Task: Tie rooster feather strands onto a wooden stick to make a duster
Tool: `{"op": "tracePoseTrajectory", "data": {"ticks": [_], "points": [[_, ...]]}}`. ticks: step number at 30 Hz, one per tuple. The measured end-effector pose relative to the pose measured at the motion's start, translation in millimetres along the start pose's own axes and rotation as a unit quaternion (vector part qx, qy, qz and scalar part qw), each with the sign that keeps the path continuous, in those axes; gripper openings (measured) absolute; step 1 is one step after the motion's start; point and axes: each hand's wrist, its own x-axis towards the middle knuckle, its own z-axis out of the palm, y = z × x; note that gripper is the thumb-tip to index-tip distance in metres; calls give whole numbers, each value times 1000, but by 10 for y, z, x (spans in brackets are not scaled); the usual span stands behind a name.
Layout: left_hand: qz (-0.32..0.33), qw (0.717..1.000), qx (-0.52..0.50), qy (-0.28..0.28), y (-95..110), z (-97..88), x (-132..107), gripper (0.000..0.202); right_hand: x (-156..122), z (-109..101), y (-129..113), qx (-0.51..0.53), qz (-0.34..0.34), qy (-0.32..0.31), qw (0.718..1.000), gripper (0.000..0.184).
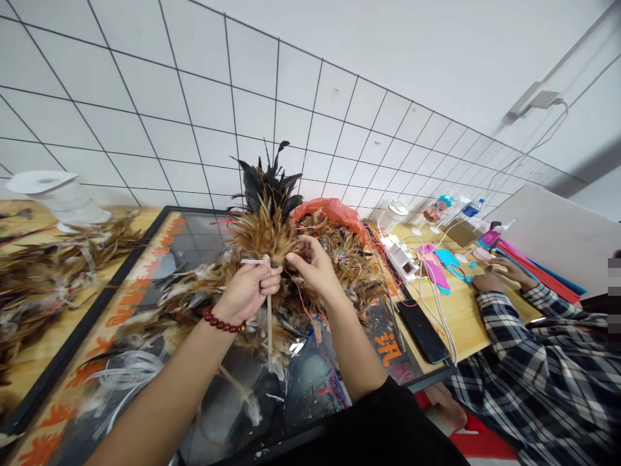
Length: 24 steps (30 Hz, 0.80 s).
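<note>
A feather duster (264, 226), black at the tip and brown below, stands upright in front of me. My left hand (250, 289) is closed around its thin stick (270, 330) just under the feathers, and a narrow white strip (253, 262) crosses there. On the duster's right side, my right hand (314, 266) has its thumb and curled fingers at the lowest feathers; the fingertips are partly hidden among them. Loose brown feathers (352, 265) lie in a pile behind and beneath both hands. A red thread (301, 294) hangs below the right hand.
A framed glass board (213, 421) lies under my arms, with white strips (129, 375) on it. More feathers (43, 272) and a white spool (63, 200) are left. Right are a red plastic bag (334, 210), phone (423, 330), power strip (402, 259) and a co-worker's plaid sleeve (504, 330).
</note>
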Motion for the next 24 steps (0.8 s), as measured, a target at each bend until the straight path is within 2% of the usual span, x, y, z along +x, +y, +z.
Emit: {"op": "tracePoseTrajectory", "data": {"ticks": [2, 4, 5, 7, 9, 11, 13, 15, 17, 18, 19, 21, 22, 24], "points": [[25, 1000, 16, 8, 19, -8, 8, 35, -27, -4, 65, 84, 68, -64, 992, 53], [50, 997, 41, 32, 22, -23, 26, 38, -89, -25, 86, 112, 139, -159, 971, 50], [63, 995, 56, 50, 18, -29, 37, 39, -125, -41, 75, 109, 154, -184, 965, 47], [90, 989, 80, 87, 5, -39, 59, 40, -189, -76, 24, 79, 135, -197, 968, 45], [98, 986, 86, 103, -2, -38, 68, 40, -219, -94, -36, 37, 78, -184, 979, 42], [79, 991, 73, 84, 7, -26, 57, 42, -211, -81, -66, 0, 32, -138, 990, 37], [51, 996, 58, 47, 28, -11, 34, 45, -191, -44, -56, -3, 30, -99, 995, 43], [42, 997, 57, 24, 47, -2, 15, 47, -189, -10, -31, 29, 82, -146, 985, 48], [48, 996, 76, 28, 54, -10, 17, 46, -220, -8, -32, 54, 135, -223, 964, 40], [53, 994, 91, 42, 51, -22, 27, 44, -244, -24, -51, 43, 140, -235, 961, 36], [56, 990, 108, 64, 45, -39, 43, 42, -269, -49, -84, 11, 125, -232, 965, 33], [60, 983, 138, 108, 22, -86, 80, 38, -306, -115, -185, -102, 53, -207, 972, 28], [56, 980, 148, 117, 9, -112, 98, 37, -314, -147, -247, -169, 15, -197, 966, 25], [36, 983, 156, 92, -20, -163, 125, 37, -313, -198, -374, -281, -32, -195, 939, 23]]}}
